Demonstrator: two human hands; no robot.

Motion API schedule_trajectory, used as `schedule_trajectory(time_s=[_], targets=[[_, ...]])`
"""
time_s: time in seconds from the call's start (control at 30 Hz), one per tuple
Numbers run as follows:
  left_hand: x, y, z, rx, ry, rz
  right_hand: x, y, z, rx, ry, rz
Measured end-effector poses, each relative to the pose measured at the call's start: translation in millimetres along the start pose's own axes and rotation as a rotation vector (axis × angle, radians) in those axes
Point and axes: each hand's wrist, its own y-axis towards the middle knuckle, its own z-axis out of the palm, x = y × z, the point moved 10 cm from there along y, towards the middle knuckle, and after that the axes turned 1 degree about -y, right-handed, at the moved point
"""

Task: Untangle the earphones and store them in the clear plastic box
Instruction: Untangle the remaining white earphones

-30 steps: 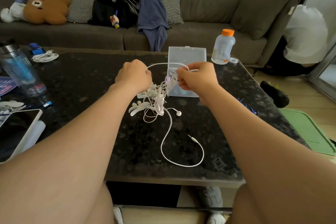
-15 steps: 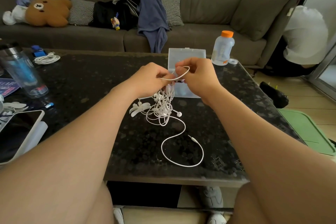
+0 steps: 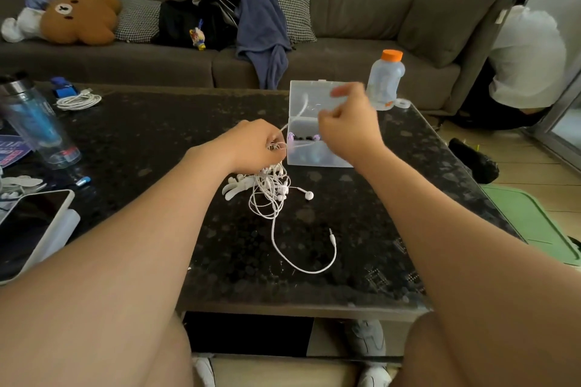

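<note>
White cable is where most of the work remains. In the head view, the tangled white wired earphones (image 3: 270, 192) hang in a knotted bundle below our left grip (image 3: 257, 144). Its fingers are curled round the top of the bundle and hold it up, so that only the lower loops rest on the dark speckled stone worktop (image 3: 157, 135). Our right grip (image 3: 345, 129), raised beside and a little above the left, is blurred. Its fingers are curled, and we judge that they pinch the single white strand that climbs from the left grip towards it. Below both grips, one earbud (image 3: 309, 195) and a long tail ending in the jack plug (image 3: 330, 233) lie free of the knot. The clear plastic box (image 3: 314, 155) stands just behind the right grip, its lid open and upright. Small purple and dark items lie in it, too blurred to name. We judge the task to be early: one strand is drawn apart, the bundle is not yet undone, and none of the white cable is in the box.
</note>
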Motion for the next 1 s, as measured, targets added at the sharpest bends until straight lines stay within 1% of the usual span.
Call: schedule_trajectory(time_s=[0.03, 0.07, 0.1, 0.13, 0.17, 0.27, 0.3, 0.33, 0.37, 0.43, 0.47, 0.53, 0.57, 0.63, 0.67, 0.7, 0.73, 0.77, 0.83, 0.87, 0.9, 0.93, 1.0], targets=[[-1, 0, 0, 0.006, -0.010, 0.003, 2, -3, 13, 0.103, -0.166, -0.039], [-2, 0, 2, 0.018, -0.020, 0.001, 1, -7, 23, 0.171, -0.354, -0.078], [-2, 1, 2, 0.023, -0.022, -0.006, 2, -12, 30, 0.206, -0.514, -0.121], [-1, 2, 3, 0.021, -0.012, -0.014, 6, -15, 35, 0.218, -0.605, -0.167], [0, 4, 3, 0.016, 0.006, -0.025, 8, -17, 38, 0.226, -0.639, -0.195], [10, 6, 1, 0.009, 0.051, -0.066, 12, -17, 39, 0.253, -0.641, -0.237], [14, 6, 1, 0.019, 0.068, -0.081, 13, -15, 34, 0.214, -0.632, -0.239], [17, 6, 3, 0.037, 0.081, -0.096, 14, -11, 24, 0.137, -0.599, -0.232], [20, 5, 4, 0.056, 0.084, -0.108, 14, -7, 11, 0.037, -0.532, -0.206], [24, 4, 5, 0.069, 0.069, -0.123, 8, -2, -19, -0.170, -0.278, -0.115], [25, 3, 4, 0.069, 0.066, -0.127, 0, -2, -30, -0.248, -0.126, -0.040], [24, 2, 4, 0.073, 0.076, -0.129, -19, -4, -38, -0.346, 0.165, 0.156], [23, 2, 5, 0.078, 0.086, -0.124, -30, -7, -37, -0.370, 0.327, 0.276], [21, 3, 7, 0.075, 0.093, -0.105, -45, -11, -18, -0.318, 0.690, 0.492], [19, 3, 7, 0.067, 0.086, -0.094, -43, -12, -7, -0.263, 0.842, 0.548], [18, 4, 7, 0.056, 0.072, -0.085, -39, -14, -1, -0.227, 0.895, 0.553], [17, 5, 6, 0.045, 0.060, -0.078, -33, -15, -4, -0.215, 0.825, 0.509], [15, 5, 5, 0.035, 0.052, -0.071, -26, -13, -11, -0.207, 0.642, 0.410], [14, 5, 5, 0.034, 0.060, -0.057, -3, -7, -19, -0.150, 0.160, 0.106], [15, 5, 6, 0.041, 0.064, -0.056, 7, -6, -12, -0.071, -0.087, -0.038], [16, 5, 7, 0.047, 0.067, -0.061, 10, -7, 0, 0.020, -0.316, -0.133], [18, 5, 7, 0.052, 0.069, -0.072, 7, -9, 11, 0.093, -0.524, -0.188], [22, 5, 7, 0.055, 0.081, -0.090, 2, -12, 25, 0.155, -0.803, -0.258]])
